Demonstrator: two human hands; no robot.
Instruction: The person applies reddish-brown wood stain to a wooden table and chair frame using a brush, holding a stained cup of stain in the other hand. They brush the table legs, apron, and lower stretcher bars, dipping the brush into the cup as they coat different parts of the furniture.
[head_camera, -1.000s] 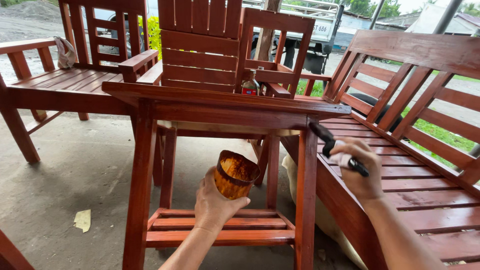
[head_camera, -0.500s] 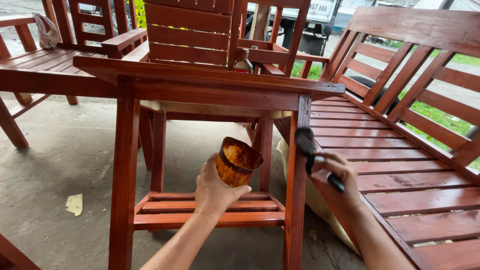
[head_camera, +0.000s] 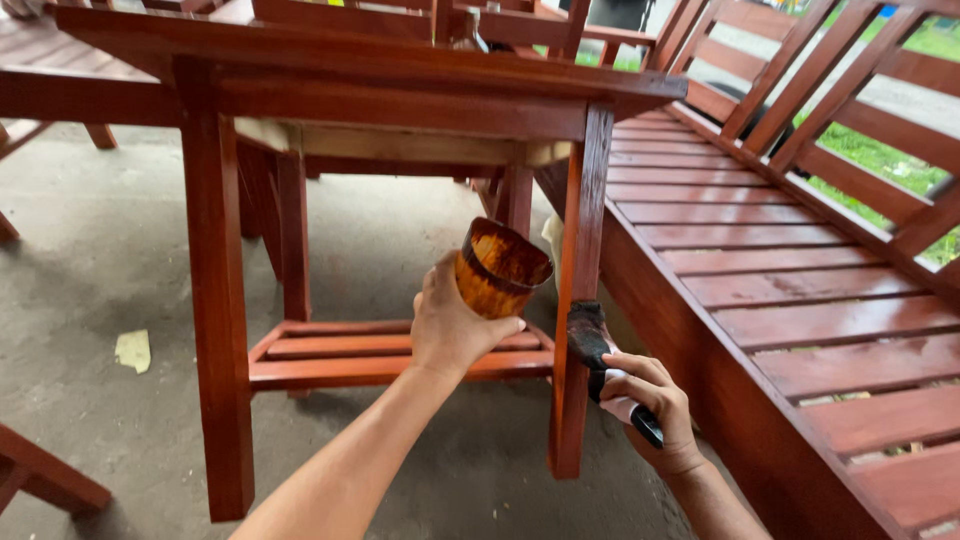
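The right hand (head_camera: 655, 405) is closing around the handle of a paintbrush (head_camera: 600, 365), whose long axis is running up and to the left from the fist, so the dark bristles are touching the front right leg (head_camera: 580, 290) of a red wooden table (head_camera: 380, 70). That leg is standing upright, just left of the brush head and directly above the right hand, which is the nearer one to it. The left hand (head_camera: 450, 325) is wrapping around the bottom of a stain-smeared brown cup (head_camera: 500, 268), holding it tilted with its mouth open towards the brush. The cup is sitting just left of the leg, slightly above the bristles, near them but not touching. The two hands are apart, with the table leg between them. A slatted red bench (head_camera: 780, 280) is stretching away on the right, over the concrete floor (head_camera: 100, 300).
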